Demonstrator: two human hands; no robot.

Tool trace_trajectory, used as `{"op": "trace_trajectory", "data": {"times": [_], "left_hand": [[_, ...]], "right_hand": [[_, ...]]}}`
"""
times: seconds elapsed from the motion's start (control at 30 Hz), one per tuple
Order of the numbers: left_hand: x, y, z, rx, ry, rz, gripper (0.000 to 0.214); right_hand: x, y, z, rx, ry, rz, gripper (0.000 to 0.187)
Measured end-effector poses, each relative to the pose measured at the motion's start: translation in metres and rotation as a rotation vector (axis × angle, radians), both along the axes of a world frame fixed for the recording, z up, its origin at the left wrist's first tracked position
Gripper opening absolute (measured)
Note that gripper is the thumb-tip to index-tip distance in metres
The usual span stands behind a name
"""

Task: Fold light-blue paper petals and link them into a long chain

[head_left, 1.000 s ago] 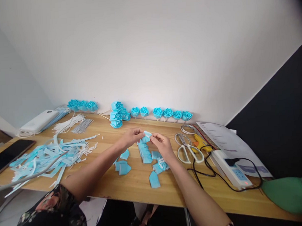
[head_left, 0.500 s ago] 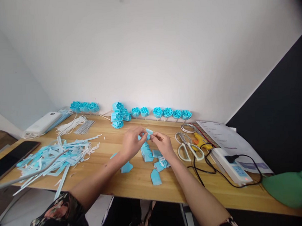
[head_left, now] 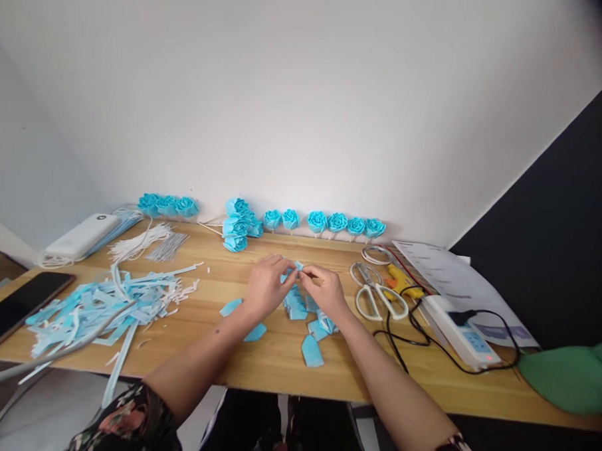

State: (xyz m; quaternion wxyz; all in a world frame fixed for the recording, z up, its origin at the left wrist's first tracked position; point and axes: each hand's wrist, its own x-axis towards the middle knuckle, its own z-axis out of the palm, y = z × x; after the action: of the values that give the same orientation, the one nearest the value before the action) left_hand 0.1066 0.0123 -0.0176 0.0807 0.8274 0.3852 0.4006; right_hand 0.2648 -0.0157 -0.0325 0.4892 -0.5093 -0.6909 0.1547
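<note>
Both hands meet over the middle of the table, fingertips pinched together on a small blue petal piece [head_left: 299,266]. My left hand [head_left: 272,285] grips it from the left, and my right hand [head_left: 324,289] from the right; the fingers cover most of it. Just below them lies a row of overlapping blue pieces [head_left: 296,307]. A pointed blue piece [head_left: 312,351] rests nearer the table's front edge, and more blue pieces [head_left: 317,329] lie partly under my right wrist. Two others [head_left: 231,307] show beside my left forearm.
Blue flowers [head_left: 337,222] line the wall. Scissors [head_left: 379,298], a yellow glue gun [head_left: 402,281] and a power strip [head_left: 465,334] with a black cable are on the right. Blue and white strips [head_left: 100,307], white sticks [head_left: 141,243], a phone [head_left: 28,306] and a white power bank [head_left: 84,236] lie left.
My fingertips have drawn closer together, and less of the blue petal piece shows between them. The view has shifted slightly.
</note>
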Motion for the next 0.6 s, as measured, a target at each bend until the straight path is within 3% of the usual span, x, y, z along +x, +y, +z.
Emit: {"op": "trace_trajectory", "data": {"times": [0.4, 0.6], "left_hand": [[-0.002, 0.004, 0.0, -0.107, -0.101, -0.05, 0.011], [-0.02, 0.018, 0.009, -0.247, -0.303, 0.078, 0.018]], "right_hand": [[-0.001, -0.001, 0.0, 0.011, -0.062, 0.0, 0.017], [0.004, 0.0, 0.0, -0.067, 0.061, -0.064, 0.019]]}}
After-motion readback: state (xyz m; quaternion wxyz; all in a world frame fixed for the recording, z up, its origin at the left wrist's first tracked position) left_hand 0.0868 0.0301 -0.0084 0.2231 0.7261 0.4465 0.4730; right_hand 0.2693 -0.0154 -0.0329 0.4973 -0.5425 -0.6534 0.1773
